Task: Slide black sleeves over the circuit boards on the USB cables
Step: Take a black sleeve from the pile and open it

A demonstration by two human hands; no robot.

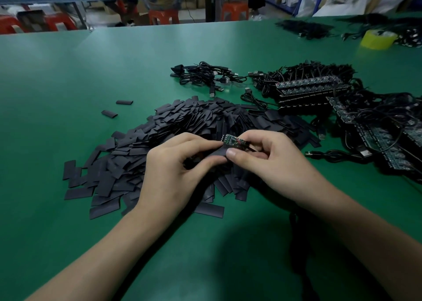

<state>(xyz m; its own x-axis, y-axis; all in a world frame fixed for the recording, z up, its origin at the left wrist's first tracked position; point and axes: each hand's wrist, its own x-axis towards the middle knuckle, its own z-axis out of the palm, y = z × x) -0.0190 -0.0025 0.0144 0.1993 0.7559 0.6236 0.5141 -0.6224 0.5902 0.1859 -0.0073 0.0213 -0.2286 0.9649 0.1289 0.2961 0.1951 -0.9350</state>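
- The right hand [269,156] is curled, thumb and forefinger pinching a small circuit board [234,141]. It grips near the end where the thin cable [251,149] leaves, so the free end points toward the other hand.
- The left hand [173,163] is also curled, its fingertips pinching one black sleeve [217,153] just below the board, probably to squeeze its mouth open.
- Board and sleeve meet between the two thumbs. I cannot tell whether the board's end has entered the sleeve, because the fingers cover the join.
- Both hands hover directly over the pile of sleeves [182,122], so the next sleeve is an easy pick for the left hand.
- Beyond the right hand and to its outer side lie board panels [308,88] tangled with USB cables [205,74], within its reach on the green worktop [68,83].
- Judged from this, the sleeving of this board is only starting.
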